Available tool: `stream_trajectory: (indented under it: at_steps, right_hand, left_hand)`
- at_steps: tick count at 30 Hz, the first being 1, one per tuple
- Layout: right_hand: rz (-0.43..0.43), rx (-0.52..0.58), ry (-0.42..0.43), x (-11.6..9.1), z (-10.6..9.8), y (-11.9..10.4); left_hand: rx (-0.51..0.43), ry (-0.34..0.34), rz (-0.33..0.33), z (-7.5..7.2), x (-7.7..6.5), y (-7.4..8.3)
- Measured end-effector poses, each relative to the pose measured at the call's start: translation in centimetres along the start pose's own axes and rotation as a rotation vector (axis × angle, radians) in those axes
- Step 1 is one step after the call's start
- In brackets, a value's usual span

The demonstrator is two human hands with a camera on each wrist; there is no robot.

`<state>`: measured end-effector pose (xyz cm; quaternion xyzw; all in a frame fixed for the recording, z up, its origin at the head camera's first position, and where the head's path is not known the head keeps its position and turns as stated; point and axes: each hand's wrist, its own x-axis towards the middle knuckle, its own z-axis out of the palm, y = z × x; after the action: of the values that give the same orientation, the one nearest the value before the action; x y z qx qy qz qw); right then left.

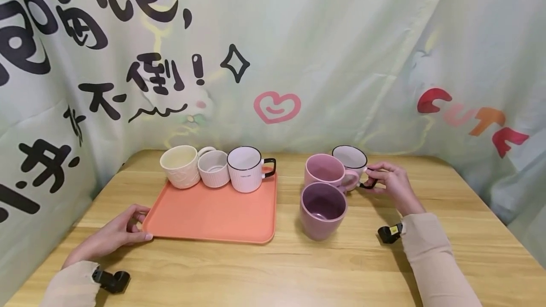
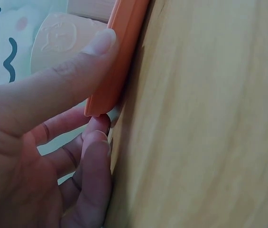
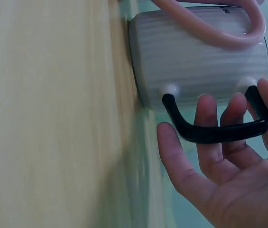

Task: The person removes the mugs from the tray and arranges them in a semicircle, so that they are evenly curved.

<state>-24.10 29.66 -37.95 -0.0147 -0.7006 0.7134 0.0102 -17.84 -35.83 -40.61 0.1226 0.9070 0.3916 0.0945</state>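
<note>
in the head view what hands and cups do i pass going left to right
left hand, cream mug, small ribbed cup, black-handled white mug, dark purple cup, second black-handled mug, right hand

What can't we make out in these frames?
Head: lower left of right black-rimmed mug, behind the pink mug.
Head: lettering on left black-rimmed mug, too small to read.
Left wrist: far end of tray, cut off by top edge.
Right wrist: most of pink mug, likewise cut off.
</note>
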Motion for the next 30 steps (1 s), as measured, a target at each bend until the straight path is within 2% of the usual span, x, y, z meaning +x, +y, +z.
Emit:
stream_trajectory:
  at_steps: [5,10,12,14,17,22,30]
  right_hand:
    - [-0.017,-0.079,-0.009,-0.1,-0.1,-0.3]
    - [-0.012,-0.283,-0.07,0.0,-0.1,-1.5]
    - [-0.03,-0.384,-0.069,0.4,-0.3,-2.4]
    - [-0.047,-0.437,-0.059,0.8,-0.2,-3.6]
    - [-0.071,-0.439,-0.042,1.6,0.3,-5.6]
    - [-0.092,-0.417,-0.08,3.0,2.4,-8.8]
    - [-0.053,-0.417,-0.162,4.0,6.3,-11.6]
  left_hand:
    - [-0.012,0.016,0.026,-0.3,0.3,0.1]
    - [-0.023,0.005,0.008,-0.5,0.0,0.1]
    - [-0.035,0.001,0.005,-0.5,0.0,0.1]
    - [-0.042,-0.003,0.004,-0.3,0.0,0.1]
    - [-0.042,-0.007,0.0,-0.2,0.1,0.1]
    - [-0.035,0.002,-0.002,-0.1,0.1,0.1]
    - [-0.067,-0.001,0.019,0.3,-0.1,-0.1]
